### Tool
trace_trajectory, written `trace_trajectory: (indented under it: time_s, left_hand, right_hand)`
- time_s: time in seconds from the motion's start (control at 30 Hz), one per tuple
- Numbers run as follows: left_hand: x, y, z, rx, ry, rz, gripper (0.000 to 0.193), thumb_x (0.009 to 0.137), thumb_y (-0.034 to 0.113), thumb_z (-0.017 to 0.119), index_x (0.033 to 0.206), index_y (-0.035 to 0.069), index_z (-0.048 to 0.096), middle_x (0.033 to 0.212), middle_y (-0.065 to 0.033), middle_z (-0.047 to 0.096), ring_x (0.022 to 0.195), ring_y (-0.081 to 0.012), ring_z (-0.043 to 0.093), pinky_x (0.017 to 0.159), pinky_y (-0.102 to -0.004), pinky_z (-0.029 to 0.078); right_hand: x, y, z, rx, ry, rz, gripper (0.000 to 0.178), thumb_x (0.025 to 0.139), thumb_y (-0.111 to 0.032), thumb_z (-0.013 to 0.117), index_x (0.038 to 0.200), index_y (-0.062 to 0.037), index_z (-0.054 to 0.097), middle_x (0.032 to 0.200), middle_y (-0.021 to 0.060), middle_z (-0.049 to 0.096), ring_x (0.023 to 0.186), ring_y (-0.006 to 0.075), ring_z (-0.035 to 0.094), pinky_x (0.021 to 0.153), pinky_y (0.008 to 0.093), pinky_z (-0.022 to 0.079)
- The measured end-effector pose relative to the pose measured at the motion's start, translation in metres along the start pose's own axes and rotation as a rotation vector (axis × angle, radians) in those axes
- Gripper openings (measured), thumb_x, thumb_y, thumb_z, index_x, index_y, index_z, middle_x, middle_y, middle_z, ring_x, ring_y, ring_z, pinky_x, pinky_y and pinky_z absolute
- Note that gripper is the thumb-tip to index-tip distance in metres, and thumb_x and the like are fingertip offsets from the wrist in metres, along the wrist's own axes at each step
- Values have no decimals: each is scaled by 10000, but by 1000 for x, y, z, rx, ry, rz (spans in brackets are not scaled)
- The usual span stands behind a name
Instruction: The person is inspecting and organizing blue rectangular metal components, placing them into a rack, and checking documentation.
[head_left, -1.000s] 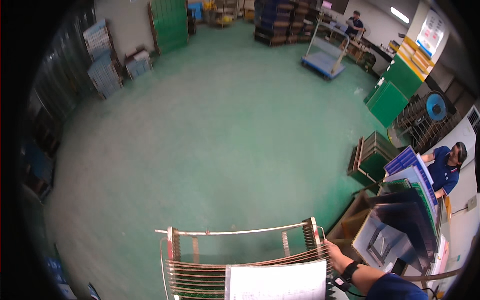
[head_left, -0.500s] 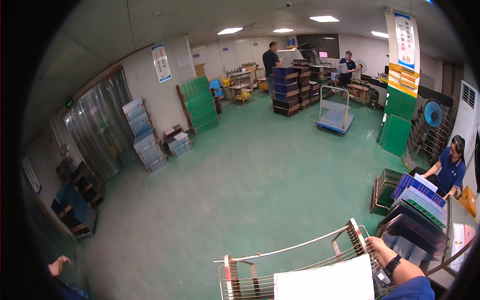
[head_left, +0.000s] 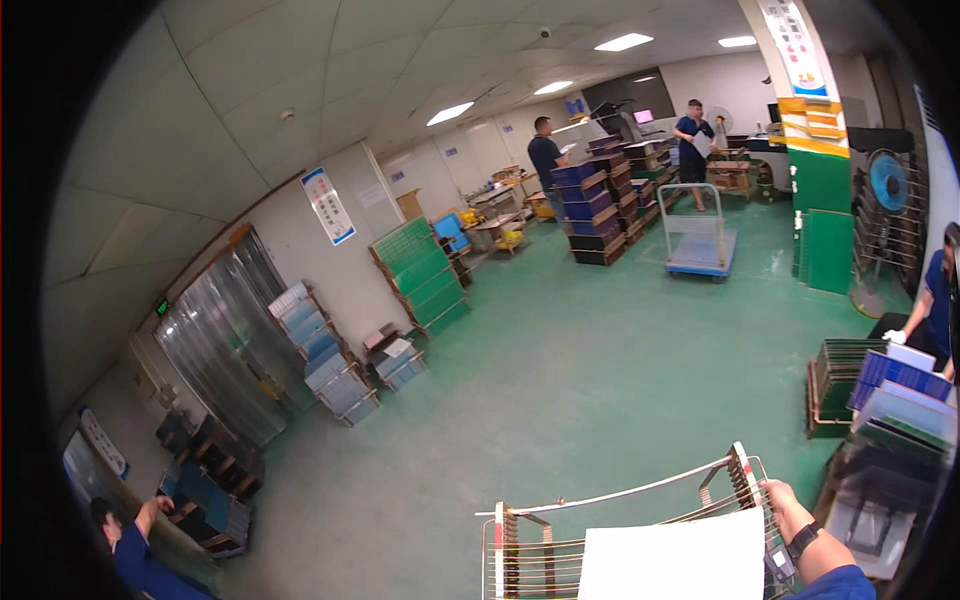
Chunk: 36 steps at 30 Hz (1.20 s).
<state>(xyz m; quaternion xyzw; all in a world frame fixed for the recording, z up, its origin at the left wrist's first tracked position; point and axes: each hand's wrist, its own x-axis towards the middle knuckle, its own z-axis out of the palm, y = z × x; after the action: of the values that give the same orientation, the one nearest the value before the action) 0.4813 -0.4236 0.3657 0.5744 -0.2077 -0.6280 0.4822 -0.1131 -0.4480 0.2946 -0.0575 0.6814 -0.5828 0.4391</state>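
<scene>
My right hand point(head_left: 783, 497) comes in from the lower right, with a dark band on the wrist and a blue sleeve. Its fingers are closed around the right end of a metal wire rack point(head_left: 620, 490). The rack has a long bar along its far side, coiled springs at both ends and thin wires running across. A blank white sheet point(head_left: 670, 560) lies over the wires, cut off by the lower edge. Just below my hand, a small grey device point(head_left: 779, 563) sits at the rack's side. My left hand is out of view.
At lower left, a co-worker's arm point(head_left: 150, 515) reaches toward stacked dark racks point(head_left: 212, 508). On the right, a seated person point(head_left: 940, 300) is beside upright panels point(head_left: 905, 400). A blue trolley point(head_left: 700, 255) stands ahead, near tall stacks of crates point(head_left: 590, 215) and a green column point(head_left: 825, 220).
The view has swung and tilted, so the surroundings sit differently. My right hand keeps its grip on the rack. More of the co-worker at lower left shows, and the far person holding a sheet has shifted.
</scene>
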Motion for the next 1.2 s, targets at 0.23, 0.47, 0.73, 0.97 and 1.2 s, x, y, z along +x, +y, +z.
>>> trace_trajectory:
  time_s: [0.23,0.47,0.73,0.97,1.2]
  left_hand:
    - [56,60,58,158,48,12,170,865,177,530,1008,85,515,776,-31,562,635,-145,534,525,-277,442]
    - [161,93,98,-4,116,-8,177,879,203,506,1013,89,519,783,-27,566,649,-157,536,528,-288,440]
    - [344,177,149,-147,-58,29,192,902,214,466,1030,103,556,788,-4,571,656,-145,533,531,-283,430]
    - [486,261,243,159,-216,102,173,905,210,465,988,105,574,713,25,535,568,-98,484,490,-248,392]
    - [581,293,357,118,-178,73,152,894,176,462,889,79,579,639,26,519,515,-105,461,463,-261,375]
  right_hand:
    - [57,-106,134,-51,-58,-53,165,843,-173,548,921,-41,608,863,86,570,787,228,539,661,397,472]
    - [115,-166,242,-75,-83,-82,140,867,-176,509,897,-87,614,887,65,562,852,211,532,685,421,483]
    - [202,-207,320,20,28,-168,149,865,-166,547,950,-54,594,866,71,590,855,211,536,741,420,463]
    - [256,-257,357,117,177,-173,175,880,-166,526,984,-43,594,939,90,602,929,225,520,766,443,446]
    - [397,-312,396,117,196,-214,203,882,-176,539,1011,-34,605,911,84,613,910,200,531,795,354,431]
